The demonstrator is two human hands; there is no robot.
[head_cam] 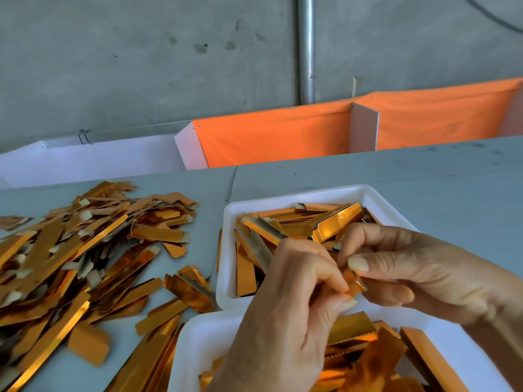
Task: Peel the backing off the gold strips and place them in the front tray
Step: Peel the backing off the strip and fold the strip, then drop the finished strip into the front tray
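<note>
Hands pinching one gold strip (353, 284) above two white trays.

Left hand (285, 315) and right hand (418, 273) meet fingertip to fingertip, both pinching the strip over the gap between the far tray (319, 193) and the near tray (195, 343), each holding gold pieces. A loose pile of strips (85, 250) crowds the desk (424, 176) on the left; bare grey desk lies right of the far tray. Behind the desk's far edge stand orange cloth (283, 134) and a concrete wall (141, 66).

Workshop, bare concrete wall (141, 66), gray worktable (396, 176), orange bins (271, 137)
</note>
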